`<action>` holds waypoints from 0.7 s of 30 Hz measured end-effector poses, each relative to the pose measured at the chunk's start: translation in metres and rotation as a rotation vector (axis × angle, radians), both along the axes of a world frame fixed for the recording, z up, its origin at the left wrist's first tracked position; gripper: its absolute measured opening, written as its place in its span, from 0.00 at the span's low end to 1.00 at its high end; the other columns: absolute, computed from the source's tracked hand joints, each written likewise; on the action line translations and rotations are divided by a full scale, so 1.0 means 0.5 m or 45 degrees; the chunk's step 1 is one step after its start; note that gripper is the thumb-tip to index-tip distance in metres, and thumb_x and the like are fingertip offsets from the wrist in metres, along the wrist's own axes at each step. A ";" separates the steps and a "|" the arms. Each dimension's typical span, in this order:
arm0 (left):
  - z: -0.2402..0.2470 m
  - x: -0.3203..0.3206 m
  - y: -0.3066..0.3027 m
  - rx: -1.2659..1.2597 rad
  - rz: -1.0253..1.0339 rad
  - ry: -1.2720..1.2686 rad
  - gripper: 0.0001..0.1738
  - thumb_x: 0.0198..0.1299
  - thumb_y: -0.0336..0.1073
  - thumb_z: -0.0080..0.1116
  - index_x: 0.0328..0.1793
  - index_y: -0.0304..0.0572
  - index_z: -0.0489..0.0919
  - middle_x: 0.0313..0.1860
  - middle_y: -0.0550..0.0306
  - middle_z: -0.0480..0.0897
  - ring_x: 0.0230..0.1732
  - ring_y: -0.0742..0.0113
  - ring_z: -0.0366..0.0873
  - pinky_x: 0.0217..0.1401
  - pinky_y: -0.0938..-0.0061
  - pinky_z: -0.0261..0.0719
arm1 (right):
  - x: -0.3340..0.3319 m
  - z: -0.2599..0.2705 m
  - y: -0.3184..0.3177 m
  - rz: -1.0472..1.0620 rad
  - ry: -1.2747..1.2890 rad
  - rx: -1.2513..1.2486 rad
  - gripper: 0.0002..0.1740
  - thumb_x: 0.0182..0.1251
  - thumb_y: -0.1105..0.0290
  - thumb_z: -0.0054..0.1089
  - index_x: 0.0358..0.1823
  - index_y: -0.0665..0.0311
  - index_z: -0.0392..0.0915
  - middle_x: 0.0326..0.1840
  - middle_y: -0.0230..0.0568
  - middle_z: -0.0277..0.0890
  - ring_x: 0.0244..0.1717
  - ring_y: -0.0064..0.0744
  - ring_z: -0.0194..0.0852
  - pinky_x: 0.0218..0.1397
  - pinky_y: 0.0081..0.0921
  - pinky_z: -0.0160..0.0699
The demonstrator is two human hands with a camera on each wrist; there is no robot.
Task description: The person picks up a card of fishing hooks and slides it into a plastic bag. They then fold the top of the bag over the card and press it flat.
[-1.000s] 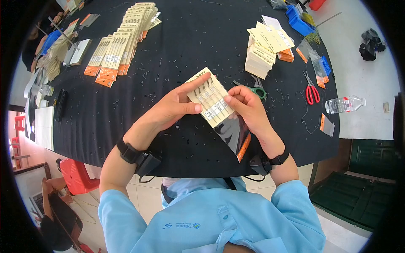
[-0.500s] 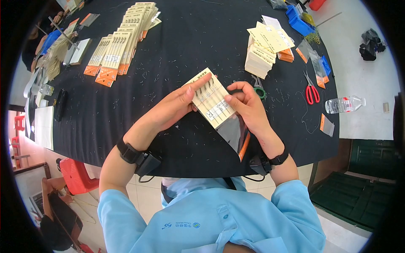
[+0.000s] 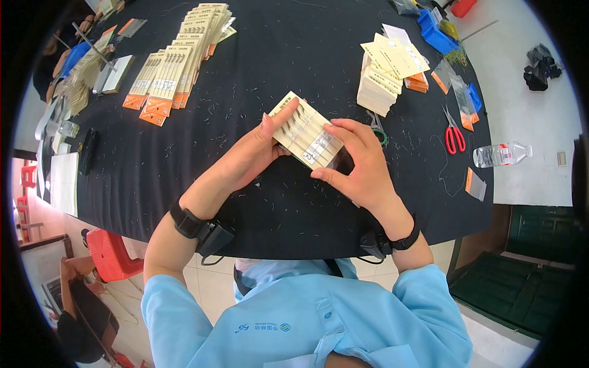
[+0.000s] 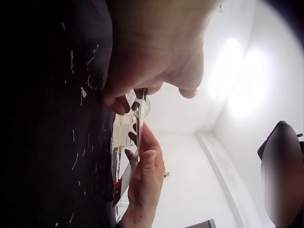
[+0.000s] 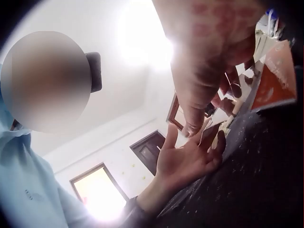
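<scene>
A cream card with several dark hooks in a row and a white label is held tilted over the black cloth. My left hand grips its upper left edge, forefinger across the front, other fingers underneath. From the lower right, my right hand holds the card between thumb and fingers by the label. In the right wrist view an orange-ended clear sleeve hangs beside my right hand; its link to the card is partly hidden.
Packed cards lie in overlapping rows at the upper left. A card stack stands upper right, near green-handled scissors. Further right are red scissors, a bottle and a blue basket. Thread scraps litter the cloth.
My right hand has moved up and left, its thumb now at the card's lower corner. The card has shifted slightly up, and the orange sleeve end is hidden from the head view.
</scene>
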State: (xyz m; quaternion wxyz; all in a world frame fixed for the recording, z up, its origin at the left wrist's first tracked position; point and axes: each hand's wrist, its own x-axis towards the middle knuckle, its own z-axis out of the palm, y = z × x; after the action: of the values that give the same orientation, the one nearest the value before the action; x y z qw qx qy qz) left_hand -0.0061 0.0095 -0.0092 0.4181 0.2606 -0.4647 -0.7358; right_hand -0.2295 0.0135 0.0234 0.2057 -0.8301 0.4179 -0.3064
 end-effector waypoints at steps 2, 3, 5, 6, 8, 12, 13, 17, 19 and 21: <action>0.000 -0.001 0.000 -0.011 -0.002 -0.003 0.47 0.62 0.72 0.27 0.78 0.48 0.46 0.75 0.52 0.50 0.75 0.59 0.48 0.73 0.61 0.51 | 0.001 0.001 0.004 -0.011 0.208 -0.131 0.40 0.44 0.52 0.74 0.58 0.61 0.70 0.59 0.43 0.66 0.59 0.44 0.65 0.59 0.39 0.62; 0.003 -0.005 0.003 -0.005 0.015 -0.008 0.48 0.62 0.72 0.27 0.78 0.48 0.45 0.75 0.51 0.49 0.75 0.59 0.48 0.73 0.60 0.51 | 0.002 0.002 0.006 -0.012 0.207 -0.132 0.40 0.44 0.52 0.74 0.58 0.61 0.70 0.59 0.43 0.66 0.59 0.44 0.65 0.59 0.39 0.62; 0.007 -0.008 0.006 0.001 0.031 -0.011 0.48 0.62 0.72 0.27 0.78 0.48 0.44 0.75 0.51 0.49 0.75 0.58 0.47 0.73 0.60 0.51 | 0.002 0.003 0.008 -0.045 0.300 -0.156 0.42 0.44 0.53 0.74 0.61 0.58 0.67 0.62 0.43 0.64 0.62 0.44 0.63 0.60 0.41 0.58; 0.010 -0.009 0.008 -0.001 0.031 -0.025 0.48 0.62 0.72 0.26 0.78 0.48 0.44 0.75 0.51 0.48 0.75 0.58 0.47 0.74 0.60 0.50 | 0.002 0.001 0.008 -0.046 0.300 -0.156 0.42 0.44 0.53 0.74 0.61 0.58 0.67 0.62 0.43 0.64 0.62 0.44 0.63 0.60 0.41 0.58; 0.011 -0.010 0.010 -0.002 0.029 -0.038 0.48 0.62 0.72 0.26 0.78 0.47 0.43 0.76 0.51 0.48 0.75 0.58 0.47 0.74 0.59 0.49 | 0.002 -0.005 0.006 -0.049 0.277 -0.180 0.42 0.44 0.55 0.74 0.62 0.57 0.66 0.62 0.42 0.65 0.61 0.42 0.64 0.59 0.39 0.57; 0.009 -0.012 0.011 0.012 -0.009 0.031 0.48 0.62 0.72 0.24 0.78 0.46 0.41 0.77 0.50 0.45 0.77 0.57 0.42 0.75 0.58 0.44 | 0.007 -0.006 0.005 -0.053 0.254 -0.227 0.42 0.44 0.56 0.74 0.63 0.56 0.65 0.61 0.42 0.66 0.60 0.41 0.65 0.58 0.38 0.56; 0.008 -0.013 0.011 0.020 -0.026 0.055 0.48 0.62 0.72 0.24 0.78 0.46 0.40 0.77 0.50 0.43 0.77 0.57 0.41 0.76 0.58 0.43 | 0.008 -0.009 0.005 -0.056 0.241 -0.229 0.42 0.44 0.57 0.74 0.63 0.56 0.65 0.61 0.42 0.66 0.60 0.40 0.65 0.58 0.38 0.56; 0.009 -0.020 0.015 0.035 0.005 -0.028 0.53 0.56 0.77 0.22 0.79 0.49 0.41 0.77 0.50 0.44 0.77 0.55 0.43 0.76 0.58 0.43 | 0.009 -0.015 0.003 -0.057 0.214 -0.248 0.43 0.44 0.57 0.74 0.64 0.55 0.64 0.61 0.42 0.66 0.60 0.40 0.65 0.58 0.38 0.56; 0.009 -0.022 0.016 0.055 0.009 -0.015 0.53 0.55 0.78 0.22 0.79 0.49 0.40 0.77 0.50 0.45 0.77 0.55 0.43 0.77 0.58 0.43 | 0.010 -0.015 0.004 -0.064 0.216 -0.230 0.43 0.43 0.58 0.74 0.64 0.56 0.64 0.62 0.40 0.67 0.60 0.39 0.65 0.59 0.37 0.56; 0.009 -0.023 0.017 0.065 0.003 -0.003 0.53 0.55 0.78 0.21 0.79 0.49 0.40 0.77 0.50 0.45 0.77 0.55 0.43 0.77 0.58 0.43 | 0.011 -0.016 0.004 -0.070 0.217 -0.212 0.44 0.43 0.59 0.75 0.64 0.56 0.64 0.63 0.38 0.67 0.60 0.37 0.65 0.61 0.35 0.56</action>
State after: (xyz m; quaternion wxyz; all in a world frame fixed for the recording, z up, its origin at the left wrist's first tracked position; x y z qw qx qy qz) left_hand -0.0174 0.0182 -0.0048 0.4115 0.2726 -0.4460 -0.7466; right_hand -0.2242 0.0156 0.0156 0.0914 -0.8556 0.4296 -0.2740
